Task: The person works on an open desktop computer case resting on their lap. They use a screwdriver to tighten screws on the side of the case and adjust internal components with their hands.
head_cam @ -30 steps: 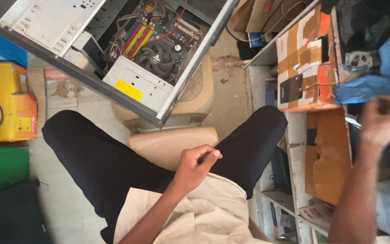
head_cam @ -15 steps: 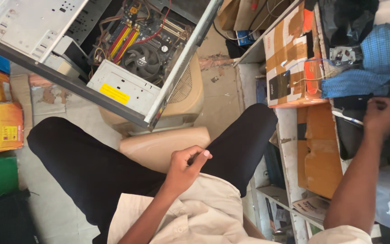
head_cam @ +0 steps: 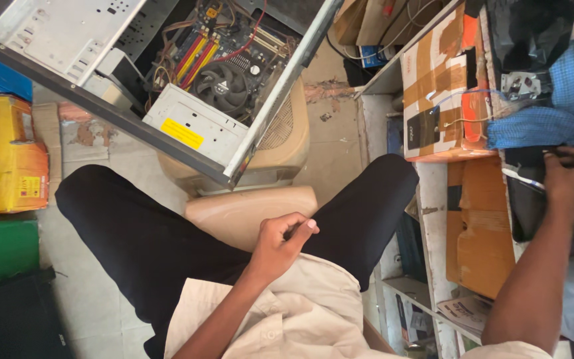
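While the person is sitting with black-trousered legs (head_cam: 134, 233) spread over a beige plastic stool (head_cam: 240, 209), the right hand (head_cam: 569, 178) is reaching out to the shelf unit (head_cam: 433, 219) at that side. Its fingers are curling down onto a dark flat object (head_cam: 533, 199) lying at the shelf's front edge, just below a blue checked cloth (head_cam: 553, 113). Whether they are actually closing on it, I cannot tell; the fingertips are hidden.

The left hand (head_cam: 279, 240) is resting in the lap, loosely curled, thumb against forefinger. Something small may be pinched there, but it is too small to tell.

Judging by the look of it, the dark object is rigid and thin, probably light, with a smooth face that could be slippery; taking it by its long edges seems safer than pressing on the flat. A pale cable or strip (head_cam: 521, 178) is lying across it and might drag along.

Ahead of the knees, an open grey metal computer case (head_cam: 161, 86) is leaning on a beige box-shaped casing (head_cam: 287, 143), its fan (head_cam: 224, 85) and coloured slots exposed. A taped brown cardboard box (head_cam: 440, 80) is sitting on the shelf's upper level. A yellow carton (head_cam: 1, 156) is standing on the floor at the far left.
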